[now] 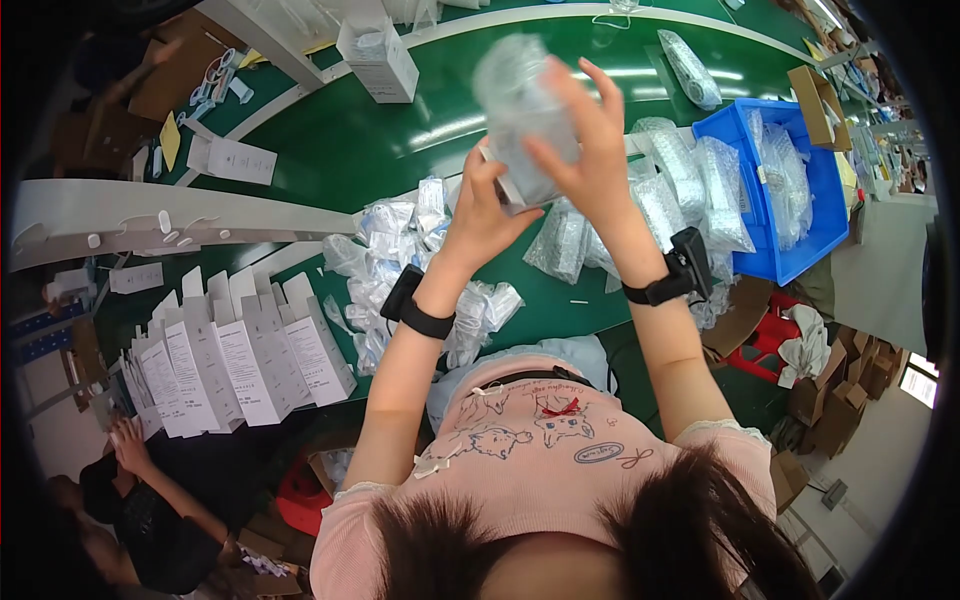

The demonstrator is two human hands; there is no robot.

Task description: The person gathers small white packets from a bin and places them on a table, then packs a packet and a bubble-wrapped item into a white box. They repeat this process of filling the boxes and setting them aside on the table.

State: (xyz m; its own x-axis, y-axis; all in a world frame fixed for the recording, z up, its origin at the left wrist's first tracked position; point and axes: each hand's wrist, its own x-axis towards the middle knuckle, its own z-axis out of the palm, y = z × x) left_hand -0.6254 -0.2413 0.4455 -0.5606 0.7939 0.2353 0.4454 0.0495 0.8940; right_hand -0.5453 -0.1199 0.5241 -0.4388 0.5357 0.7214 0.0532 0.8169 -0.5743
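Over the middle of the green table, my left hand (478, 218) grips a small white box (517, 190) at its lower end. A clear bubble-wrapped package (512, 85), smeared by motion, stands up from the box's top. My right hand (590, 150) holds that package from its right side, thumb and fingers around it, the upper fingers partly raised. I cannot tell what is inside the wrap or how deep it sits in the box. Below my left hand lies a heap of small clear-bagged white items (390, 240). Several bubble-wrapped packages (660, 205) lie beside my right forearm.
A blue bin (780, 262) with bubble-wrapped packages stands at the right. Open white boxes (240, 350) are lined up at the left. Another white box (385, 75) stands at the back, and a lone wrapped package (690, 70) lies far right. A co-worker's hand (130, 445) shows lower left.
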